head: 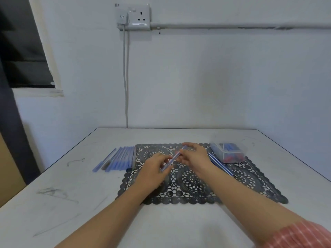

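On my remote feed, a row of blue pens (118, 159) lies on the grey table (71, 194) just left of a black lace mat (250, 179). Above the mat's middle, the left hand (154, 169) pinches the lower end of a clear blue pen (172, 159) while the right hand (194, 155) grips its upper end. Farther right, thin striped refills (221, 164) lie on the mat beside a clear plastic box (228, 152) holding blue and red pieces.
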`<state>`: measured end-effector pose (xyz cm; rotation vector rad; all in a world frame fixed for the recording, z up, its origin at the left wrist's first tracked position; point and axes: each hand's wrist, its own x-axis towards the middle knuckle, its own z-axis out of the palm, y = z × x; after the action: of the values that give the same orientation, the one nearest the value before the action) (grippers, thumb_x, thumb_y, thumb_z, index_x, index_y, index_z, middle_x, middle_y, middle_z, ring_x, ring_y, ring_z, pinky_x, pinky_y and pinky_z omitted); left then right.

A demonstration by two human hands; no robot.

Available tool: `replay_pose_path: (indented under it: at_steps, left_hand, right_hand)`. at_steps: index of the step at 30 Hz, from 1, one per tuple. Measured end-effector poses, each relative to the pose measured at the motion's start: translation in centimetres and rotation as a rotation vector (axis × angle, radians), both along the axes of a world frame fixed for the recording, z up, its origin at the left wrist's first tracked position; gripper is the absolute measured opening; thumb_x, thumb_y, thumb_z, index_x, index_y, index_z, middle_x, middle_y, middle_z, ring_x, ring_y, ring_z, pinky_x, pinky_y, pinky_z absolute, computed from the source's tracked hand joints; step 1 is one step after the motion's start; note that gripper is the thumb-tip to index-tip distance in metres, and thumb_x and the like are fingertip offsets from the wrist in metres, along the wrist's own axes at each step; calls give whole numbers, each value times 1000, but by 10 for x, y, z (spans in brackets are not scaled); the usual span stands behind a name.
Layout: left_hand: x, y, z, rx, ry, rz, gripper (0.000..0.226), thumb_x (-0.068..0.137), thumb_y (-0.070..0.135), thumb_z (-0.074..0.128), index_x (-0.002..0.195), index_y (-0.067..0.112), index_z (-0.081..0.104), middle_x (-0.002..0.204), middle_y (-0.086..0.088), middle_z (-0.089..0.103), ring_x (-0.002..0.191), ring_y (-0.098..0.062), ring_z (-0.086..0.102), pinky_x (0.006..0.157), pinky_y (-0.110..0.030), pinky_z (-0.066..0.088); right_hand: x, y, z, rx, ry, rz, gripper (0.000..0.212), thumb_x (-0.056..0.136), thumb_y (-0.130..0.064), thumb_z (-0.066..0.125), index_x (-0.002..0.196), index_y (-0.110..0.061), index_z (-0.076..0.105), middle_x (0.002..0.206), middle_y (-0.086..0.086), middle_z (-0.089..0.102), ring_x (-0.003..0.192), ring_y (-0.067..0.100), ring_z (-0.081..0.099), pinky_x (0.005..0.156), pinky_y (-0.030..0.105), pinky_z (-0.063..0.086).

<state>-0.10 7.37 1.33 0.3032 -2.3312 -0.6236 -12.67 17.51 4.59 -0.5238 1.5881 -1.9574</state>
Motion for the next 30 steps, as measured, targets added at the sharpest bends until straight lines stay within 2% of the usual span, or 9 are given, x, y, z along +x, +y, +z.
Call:
replay_pose_path:
  at_steps: [3,5,9,12,14,18,21,27,30]
  left_hand:
    - [1,-8,1,-87,26,59,21,86,19,65,106,17,69,86,10,60,73,-5,56,67,-11,41]
    - [1,-13,0,-145,51,71,19,89,16,58,104,13,70,87,4,63,75,-11,58,70,-22,47]
    - [0,-19,-2,-187,52,65,19,87,12,55,101,10,68,90,0,65,79,-18,60,76,-38,49]
    - [1,-18,-1,-244,54,81,17,87,11,56,99,11,68,89,1,66,79,-17,61,75,-35,44]
    - [0,-16,0,-284,56,90,14,88,10,57,97,12,68,85,3,67,74,-13,59,72,-32,41]
    - [2,-10,4,-327,41,126,4,87,22,63,87,20,66,69,10,62,58,-3,49,55,-19,36]
    - [6,-10,4,-365,44,149,29,87,48,49,78,25,66,57,12,57,48,-2,49,42,-14,33]
    - [10,-6,5,-342,74,111,35,87,53,43,81,30,69,46,15,49,38,6,39,42,-3,23]
    - [10,-4,6,-325,78,112,38,87,54,41,82,29,70,44,15,46,38,9,35,42,-3,22]
  right_hand:
    - [2,9,-2,-30,20,34,12,89,6,52,98,-3,54,88,23,66,67,27,69,63,30,59]
    - [2,15,-4,14,139,52,8,91,3,52,94,-3,56,85,22,67,67,25,69,61,29,58]
    - [-3,24,-10,326,690,35,12,92,-11,54,101,-14,61,87,5,70,75,19,67,71,33,57]
    - [-2,26,-11,492,1067,35,23,95,-22,49,113,-17,61,97,-1,67,83,13,60,76,27,49]
    - [-3,28,-8,565,1221,34,27,97,-28,44,116,-17,60,103,-1,65,89,15,59,79,31,47]
    - [-10,34,-4,655,1368,74,27,98,-33,38,109,-18,57,103,0,62,89,17,57,78,37,49]
    - [-12,38,-4,677,1472,71,26,98,-36,37,102,-19,57,95,-1,62,84,18,56,70,31,46]
    - [-10,45,-3,395,1665,-158,17,81,-33,60,82,-20,71,67,-5,67,60,16,61,46,27,48]
    - [-5,49,0,377,1578,-145,19,83,-32,61,92,-19,73,77,-3,69,70,16,63,58,24,47]
